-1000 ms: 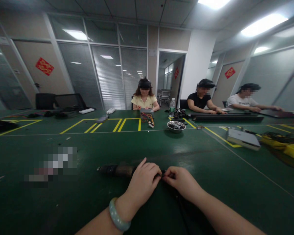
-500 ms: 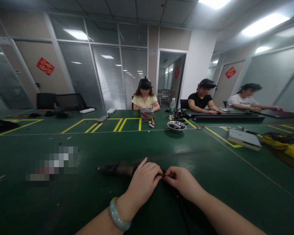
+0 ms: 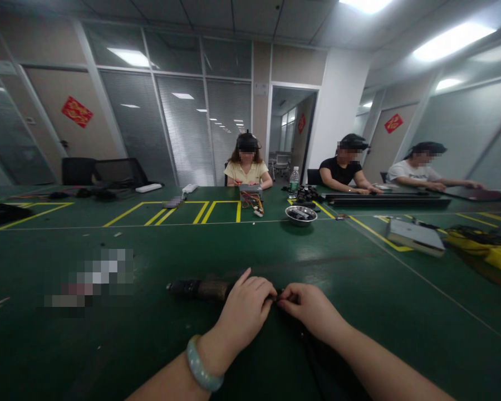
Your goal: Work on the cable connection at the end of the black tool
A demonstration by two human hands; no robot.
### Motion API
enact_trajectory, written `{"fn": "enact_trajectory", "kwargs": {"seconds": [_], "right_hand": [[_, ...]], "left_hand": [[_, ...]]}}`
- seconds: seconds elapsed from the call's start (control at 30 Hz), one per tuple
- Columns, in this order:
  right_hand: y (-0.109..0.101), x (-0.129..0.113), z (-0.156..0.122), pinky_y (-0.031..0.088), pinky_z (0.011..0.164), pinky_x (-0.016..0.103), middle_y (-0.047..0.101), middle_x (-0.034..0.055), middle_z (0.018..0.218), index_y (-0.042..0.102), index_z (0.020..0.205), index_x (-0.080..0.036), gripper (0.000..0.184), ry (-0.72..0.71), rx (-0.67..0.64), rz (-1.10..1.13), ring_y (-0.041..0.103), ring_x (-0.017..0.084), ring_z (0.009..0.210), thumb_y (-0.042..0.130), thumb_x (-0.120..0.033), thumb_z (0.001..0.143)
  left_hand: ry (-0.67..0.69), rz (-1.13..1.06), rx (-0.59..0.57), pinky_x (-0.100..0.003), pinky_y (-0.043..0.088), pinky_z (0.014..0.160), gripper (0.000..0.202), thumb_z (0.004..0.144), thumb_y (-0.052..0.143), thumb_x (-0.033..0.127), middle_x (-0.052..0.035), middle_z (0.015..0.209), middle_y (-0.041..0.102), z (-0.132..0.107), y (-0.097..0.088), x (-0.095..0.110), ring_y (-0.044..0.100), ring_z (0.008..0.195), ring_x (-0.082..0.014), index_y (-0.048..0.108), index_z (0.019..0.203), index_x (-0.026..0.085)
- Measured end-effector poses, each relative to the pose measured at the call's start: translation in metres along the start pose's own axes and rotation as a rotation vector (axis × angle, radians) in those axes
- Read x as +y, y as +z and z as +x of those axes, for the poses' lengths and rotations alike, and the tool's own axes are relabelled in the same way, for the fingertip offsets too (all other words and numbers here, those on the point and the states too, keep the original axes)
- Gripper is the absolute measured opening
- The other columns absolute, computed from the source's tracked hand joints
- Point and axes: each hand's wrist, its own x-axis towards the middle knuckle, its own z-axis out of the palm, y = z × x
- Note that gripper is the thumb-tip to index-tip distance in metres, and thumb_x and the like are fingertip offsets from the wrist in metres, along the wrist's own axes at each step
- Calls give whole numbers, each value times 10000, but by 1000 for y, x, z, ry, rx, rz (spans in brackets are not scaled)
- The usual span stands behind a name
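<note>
A long dark cylindrical tool [image 3: 211, 289] lies across the green table in front of me, its narrow tip with a pale metal end pointing left. My left hand [image 3: 250, 301] is closed over its right part, with fingertips and thumb pressed together at the end. Just beside those fingertips, my right hand [image 3: 303, 301] pinches something small and dark at the tool's right end. What exactly it grips is hidden by the fingers. A black cable [image 3: 309, 348] runs from near that end down toward me, dim against the table.
A metal bowl [image 3: 301, 216] of dark parts stands ahead. Beyond it are a water bottle [image 3: 294, 184] and a power supply [image 3: 251, 193] with coloured wires. A silver box [image 3: 416, 236] lies to the right, a blurred-out item [image 3: 96, 278] to the left. Several co-workers sit opposite.
Almost nothing differs. My right hand's fingers have shifted very slightly at the tool's end; the left hand and the tool stay in place.
</note>
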Motion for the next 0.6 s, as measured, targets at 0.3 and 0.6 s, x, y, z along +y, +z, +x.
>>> {"fn": "enact_trajectory", "kwargs": {"seconds": [0.3, 0.6], "right_hand": [[-1, -2, 0, 386, 601, 220, 701, -17, 762, 694, 804, -213, 115, 13, -6, 7, 606, 137, 685, 606, -284, 824], [1, -1, -1, 375, 583, 221, 696, -12, 758, 690, 803, -209, 129, 21, 6, 14, 599, 136, 669, 604, -301, 826]], "left_hand": [[-30, -22, 0, -487, 266, 1116, 131, 843, 582, 131, 26, 966, 650, 0, 0, 0, 596, 953, -169, 597, 916, 239], [-35, -18, 3, -495, 270, 1108, 60, 851, 597, 184, 17, 938, 640, 0, 0, 0, 595, 929, -180, 576, 892, 223]]}}
